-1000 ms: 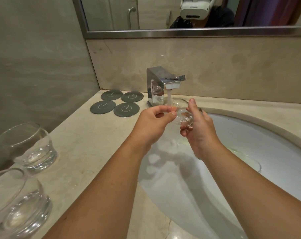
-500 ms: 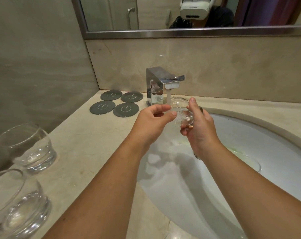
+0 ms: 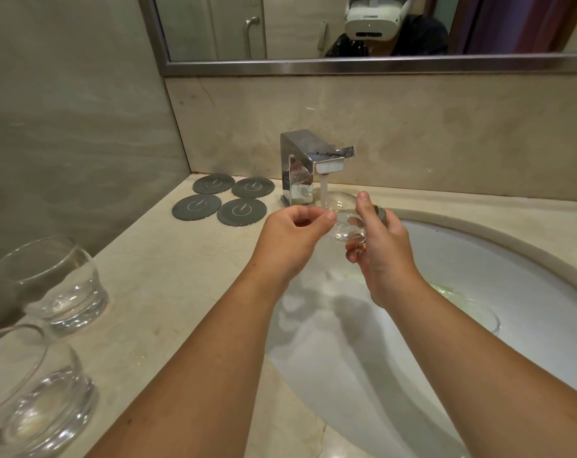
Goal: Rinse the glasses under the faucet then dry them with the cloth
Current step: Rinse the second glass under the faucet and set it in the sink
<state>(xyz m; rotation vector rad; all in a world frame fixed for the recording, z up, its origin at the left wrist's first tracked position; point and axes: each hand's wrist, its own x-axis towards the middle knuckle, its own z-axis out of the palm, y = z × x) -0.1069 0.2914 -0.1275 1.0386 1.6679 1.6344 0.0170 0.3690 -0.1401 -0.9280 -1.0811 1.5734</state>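
Far left, two upright glasses (image 3: pixel 52 285); next, four grey coasters (image 3: pixel 224 201). Under the running faucet (image 3: pixel 308 166), over the sink (image 3: pixel 479 276), a third glass (image 3: pixel 345 226): rim pinched by the left hand (image 3: pixel 293 236), body wrapped in the curled right hand (image 3: pixel 383 246).

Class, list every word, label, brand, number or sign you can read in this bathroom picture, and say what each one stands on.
No readable words, numbers or brand names anywhere.
Four grey coasters: each bears a white leaf-like emblem inside a broken ring, a sign without letters.
Faucet, held glass, two glasses on the counter: no markings visible.
Headset in the mirror: no legible text.
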